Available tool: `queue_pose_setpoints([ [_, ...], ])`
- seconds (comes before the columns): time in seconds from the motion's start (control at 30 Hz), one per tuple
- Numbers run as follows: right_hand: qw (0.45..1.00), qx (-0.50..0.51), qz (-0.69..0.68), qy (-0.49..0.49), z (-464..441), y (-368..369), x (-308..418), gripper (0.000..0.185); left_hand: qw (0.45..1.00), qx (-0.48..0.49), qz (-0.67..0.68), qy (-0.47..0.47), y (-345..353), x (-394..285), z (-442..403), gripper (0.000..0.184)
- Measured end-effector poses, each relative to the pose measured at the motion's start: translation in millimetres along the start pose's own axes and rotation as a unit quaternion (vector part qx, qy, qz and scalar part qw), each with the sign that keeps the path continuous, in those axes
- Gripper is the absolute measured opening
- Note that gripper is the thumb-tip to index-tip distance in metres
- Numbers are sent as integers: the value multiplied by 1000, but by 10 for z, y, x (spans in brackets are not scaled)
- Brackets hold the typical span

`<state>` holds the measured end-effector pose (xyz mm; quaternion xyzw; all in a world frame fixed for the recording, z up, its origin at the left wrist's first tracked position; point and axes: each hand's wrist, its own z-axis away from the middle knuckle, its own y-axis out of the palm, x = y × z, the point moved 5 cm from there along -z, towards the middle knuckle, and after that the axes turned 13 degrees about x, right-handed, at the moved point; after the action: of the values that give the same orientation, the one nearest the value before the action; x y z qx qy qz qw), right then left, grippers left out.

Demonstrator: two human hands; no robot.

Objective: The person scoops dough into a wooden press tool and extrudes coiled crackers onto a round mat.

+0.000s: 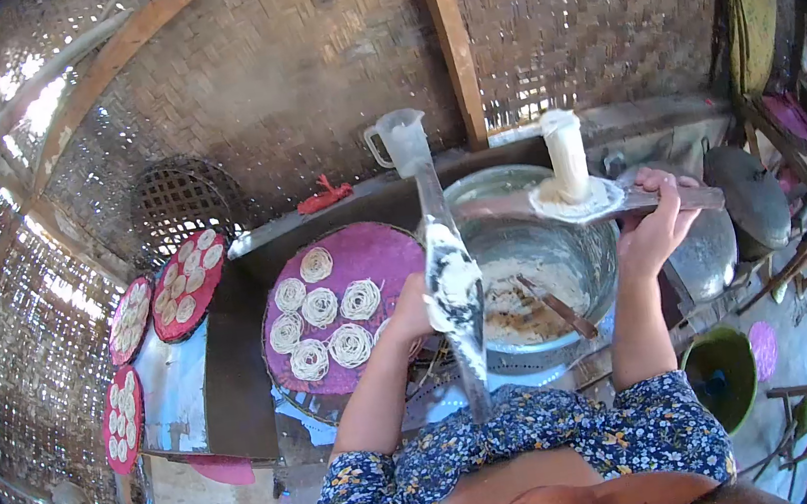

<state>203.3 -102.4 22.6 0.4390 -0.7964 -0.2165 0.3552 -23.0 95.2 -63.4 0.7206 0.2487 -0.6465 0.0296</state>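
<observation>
My left hand (410, 309) is closed around the side of a long wooden press piece (475, 359), which stands lengthwise before me with white dough (453, 281) smeared over its middle. In my right hand (656, 213) is the handle of a second wooden press piece (694, 198). A dough-coated cylinder (568, 159) sticks up from its flat disc. This piece is held above a large metal basin (613, 292) with pale dough residue inside. Across the basin's bottom lies a wooden-handled tool (559, 306); its far end is unclear.
Left of the basin, a round purple tray (348, 249) carries several noodle coils. Smaller red trays (181, 325) with coils stand farther left. Behind are a clear measuring jug (403, 141) and a red bag (324, 196). A lidded pot (706, 255) and green bucket (684, 359) are at right.
</observation>
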Motion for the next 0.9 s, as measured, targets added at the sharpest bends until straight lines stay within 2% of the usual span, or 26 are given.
queue_pose_setpoints([
  [0.03, 999, 12, 23, 33, 93, -26, -76, 20, 974, -2, 221, -51, 50, 151, -32, 25],
  [0.07, 996, 23, 48, 67, 213, -60, -144, 19, 881, 59, 469, -21, 83, 349, -241, 32],
  [0.1, 991, 34, 74, 104, 339, -92, -203, 19, 845, 77, 529, 3, 97, 255, -303, 36],
  [0.13, 981, 57, -1, 187, 498, -71, -326, 17, 916, 32, 388, 96, 20, 87, -242, 39],
  [0.17, 957, 78, -80, 267, 635, -22, -432, 16, 956, -48, 203, 208, -26, -195, -148, 44],
  [0.2, 932, 87, -129, 327, 762, 27, -485, 15, 946, -122, 100, 283, -61, -393, -37, 48],
  [0.23, 901, 95, -180, 384, 876, 54, -526, 15, 943, -131, 188, 242, -52, -554, 9, 42],
  [0.27, 886, 162, -178, 396, 935, 60, -565, 20, 930, -161, 215, 251, -131, -477, 61, 41],
  [0.3, 857, 275, 8, 436, 1059, 5, -746, 27, 916, -188, 238, 264, -285, -385, 173, 39],
  [0.33, 773, 400, 180, 457, 1125, -81, -833, 27, 916, -199, 239, 255, -344, -384, 226, 37],
  [0.37, 648, 507, 342, 455, 1180, -152, -885, 26, 915, -210, 240, 247, -395, -407, 275, 35],
  [0.4, 614, 585, 336, 410, 1265, -294, -1027, 30, 920, -205, 212, 258, -435, -403, 314, 36],
  [0.43, 575, 657, 328, 362, 1454, -544, -1256, 33, 938, -215, 180, 205, -469, -366, 389, 37],
  [0.5, 470, 713, 385, 350, 1563, -667, -1338, 35, 963, -222, 86, 126, -462, -404, 515, 40],
  [0.57, 334, 675, 511, 414, 1499, -813, -1360, 32, 966, -197, -85, 147, -421, -537, 615, 45],
  [0.6, 294, 722, 519, 350, 1440, -829, -1375, 32, 960, -175, -160, 148, -414, -513, 663, 49],
  [0.7, 322, 727, 480, 370, 1100, -613, -1079, 38, 962, -148, -191, 125, -451, -444, 748, 48],
  [0.73, 349, 750, 455, 329, 1024, -629, -1025, 36, 969, -142, -174, 105, -463, -426, 777, 48],
  [0.9, 190, 774, 554, 242, 665, -605, -807, 26, 987, -102, -118, 27, -402, -351, 892, 48],
])
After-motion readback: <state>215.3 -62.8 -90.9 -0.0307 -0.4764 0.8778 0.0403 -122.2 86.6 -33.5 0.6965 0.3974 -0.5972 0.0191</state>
